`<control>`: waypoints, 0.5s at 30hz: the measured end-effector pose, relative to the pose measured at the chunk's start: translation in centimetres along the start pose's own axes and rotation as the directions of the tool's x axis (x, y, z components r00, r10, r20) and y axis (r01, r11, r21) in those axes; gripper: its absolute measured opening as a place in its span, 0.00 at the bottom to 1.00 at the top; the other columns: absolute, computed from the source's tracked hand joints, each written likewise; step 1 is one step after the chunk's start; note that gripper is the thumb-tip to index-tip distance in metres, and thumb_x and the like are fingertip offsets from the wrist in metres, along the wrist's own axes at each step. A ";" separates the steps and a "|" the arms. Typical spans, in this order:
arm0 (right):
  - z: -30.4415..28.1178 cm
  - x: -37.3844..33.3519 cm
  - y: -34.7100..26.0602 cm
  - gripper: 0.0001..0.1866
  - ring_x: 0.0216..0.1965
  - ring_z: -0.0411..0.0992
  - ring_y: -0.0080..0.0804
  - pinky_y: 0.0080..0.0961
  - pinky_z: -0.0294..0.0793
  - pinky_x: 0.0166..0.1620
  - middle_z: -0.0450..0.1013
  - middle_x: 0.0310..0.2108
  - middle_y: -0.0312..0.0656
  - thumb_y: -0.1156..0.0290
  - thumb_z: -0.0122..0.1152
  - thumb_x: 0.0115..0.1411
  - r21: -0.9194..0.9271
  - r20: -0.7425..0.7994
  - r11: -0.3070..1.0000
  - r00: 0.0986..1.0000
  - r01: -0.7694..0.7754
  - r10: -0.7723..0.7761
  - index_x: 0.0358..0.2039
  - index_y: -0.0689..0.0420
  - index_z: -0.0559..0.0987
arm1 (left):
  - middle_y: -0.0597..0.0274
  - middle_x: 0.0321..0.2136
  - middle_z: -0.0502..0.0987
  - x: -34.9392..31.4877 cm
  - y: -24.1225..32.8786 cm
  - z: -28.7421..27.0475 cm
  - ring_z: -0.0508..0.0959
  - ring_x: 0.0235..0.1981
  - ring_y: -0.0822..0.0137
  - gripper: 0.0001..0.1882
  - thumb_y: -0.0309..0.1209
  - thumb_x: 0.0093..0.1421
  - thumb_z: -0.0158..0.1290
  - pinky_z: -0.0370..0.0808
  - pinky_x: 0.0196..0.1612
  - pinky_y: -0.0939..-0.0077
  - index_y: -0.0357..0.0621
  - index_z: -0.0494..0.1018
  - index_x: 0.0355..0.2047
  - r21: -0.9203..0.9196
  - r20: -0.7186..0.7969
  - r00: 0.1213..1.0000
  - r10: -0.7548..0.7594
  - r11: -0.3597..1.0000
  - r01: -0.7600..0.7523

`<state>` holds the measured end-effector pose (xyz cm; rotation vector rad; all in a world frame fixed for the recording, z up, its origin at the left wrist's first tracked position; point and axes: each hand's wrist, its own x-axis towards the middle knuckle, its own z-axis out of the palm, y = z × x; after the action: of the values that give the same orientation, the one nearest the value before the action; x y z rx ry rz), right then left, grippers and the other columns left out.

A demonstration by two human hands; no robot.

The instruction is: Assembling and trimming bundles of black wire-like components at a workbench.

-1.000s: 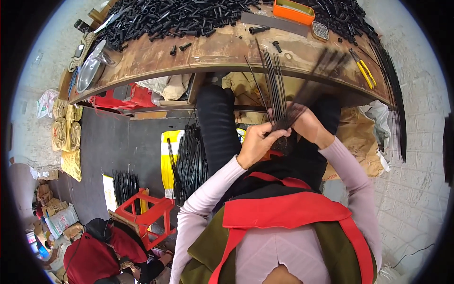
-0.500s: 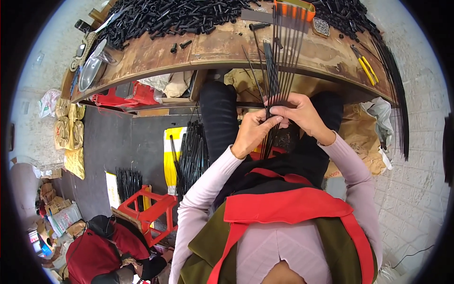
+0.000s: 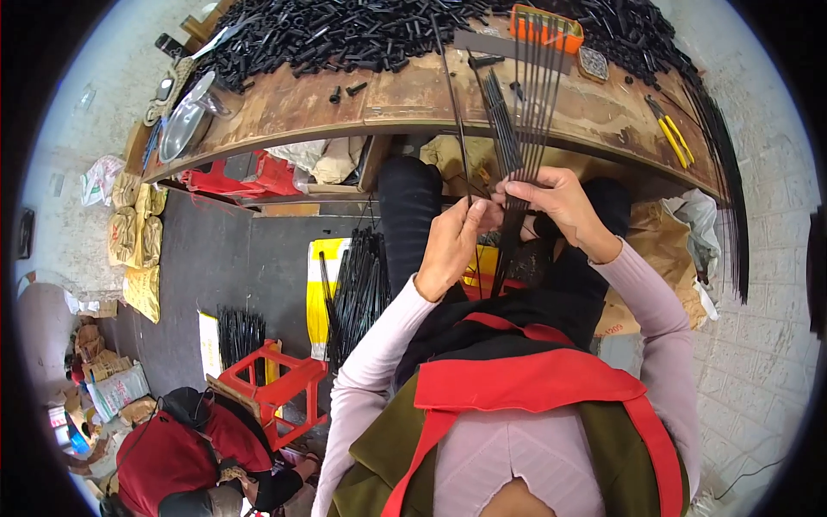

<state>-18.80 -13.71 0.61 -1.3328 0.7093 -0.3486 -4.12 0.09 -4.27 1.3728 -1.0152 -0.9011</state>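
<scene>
Up go the rods: a second ago they leaned left across the lap, and now the bundle of thin black rods stands nearly straight, fanning out over the desk toward the orange tray. Both hands have closed in together just under the desk edge. Her left hand is curled, thumb and fingers pinched on a single rod that slants away from the rest. Her right hand is wrapped tight around the lower part of the bundle, fingers folded over it. Below the grip the rods run down across the black lap and the red apron. They look slim, dark, straight, spread a little at the top, bunched where the fists hold them.

On the desk, a heap of short black tubes fills the far side, and yellow-handled pliers lie to the right. Down on the floor stands a red stool, with another person in red crouched nearby.
</scene>
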 end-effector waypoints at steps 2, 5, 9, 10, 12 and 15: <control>0.1 -0.4 -0.5 0.12 0.41 0.79 0.33 0.27 0.79 0.46 0.79 0.39 0.44 0.71 0.62 0.62 0.114 0.011 0.993 0.999 -0.040 0.039 0.41 0.66 0.79 | 0.48 0.28 0.81 0.0 0.0 -0.3 0.84 0.32 0.59 0.17 0.35 0.72 0.42 0.79 0.35 0.72 0.30 0.71 0.39 -0.077 -0.049 0.999 -0.023 0.997 0.019; 0.0 -0.1 0.2 0.12 0.41 0.80 0.34 0.27 0.79 0.44 0.79 0.38 0.44 0.71 0.63 0.62 0.119 0.020 0.992 0.999 -0.038 0.036 0.42 0.66 0.79 | 0.46 0.34 0.81 -0.4 0.0 -1.8 0.84 0.35 0.61 0.16 0.34 0.72 0.40 0.80 0.37 0.71 0.31 0.66 0.50 0.080 -0.214 0.966 -0.148 0.983 0.168; 0.5 0.3 0.3 0.12 0.40 0.80 0.34 0.25 0.79 0.44 0.78 0.37 0.44 0.71 0.62 0.62 0.161 0.043 0.986 0.998 -0.046 0.039 0.42 0.67 0.79 | 0.46 0.48 0.76 -0.5 -1.6 -6.2 0.80 0.46 0.58 0.22 0.35 0.73 0.39 0.79 0.45 0.68 0.35 0.61 0.61 -0.308 -0.366 0.927 -0.087 0.951 -0.033; 0.6 0.4 0.3 0.12 0.41 0.79 0.34 0.25 0.79 0.44 0.78 0.38 0.44 0.71 0.62 0.62 0.187 0.054 0.982 0.998 -0.043 0.033 0.42 0.67 0.78 | 0.45 0.49 0.76 -1.1 -1.7 -8.2 0.79 0.48 0.57 0.22 0.36 0.72 0.40 0.79 0.47 0.66 0.34 0.62 0.60 -0.429 -0.388 0.918 -0.079 0.897 -0.104; 0.4 0.1 -0.4 0.12 0.41 0.79 0.34 0.26 0.79 0.44 0.78 0.39 0.44 0.72 0.61 0.63 0.144 0.043 0.989 0.998 -0.041 0.035 0.42 0.67 0.78 | 0.44 0.51 0.74 -3.0 1.6 -11.9 0.79 0.48 0.55 0.23 0.40 0.72 0.40 0.79 0.47 0.63 0.34 0.64 0.58 -0.422 -0.491 0.870 -0.038 0.885 -0.200; 0.0 0.5 -0.4 0.11 0.41 0.79 0.36 0.29 0.80 0.46 0.77 0.40 0.45 0.73 0.58 0.64 0.115 0.064 0.992 0.997 -0.056 0.048 0.42 0.66 0.77 | 0.46 0.52 0.74 -6.8 4.0 -19.8 0.79 0.48 0.56 0.22 0.41 0.72 0.39 0.81 0.43 0.65 0.36 0.66 0.55 -0.253 -0.605 0.794 -0.063 0.960 -0.117</control>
<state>-18.36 -14.11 0.81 -1.2069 0.6611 -0.3017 11.99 13.20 0.51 1.2732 -0.3859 -0.4886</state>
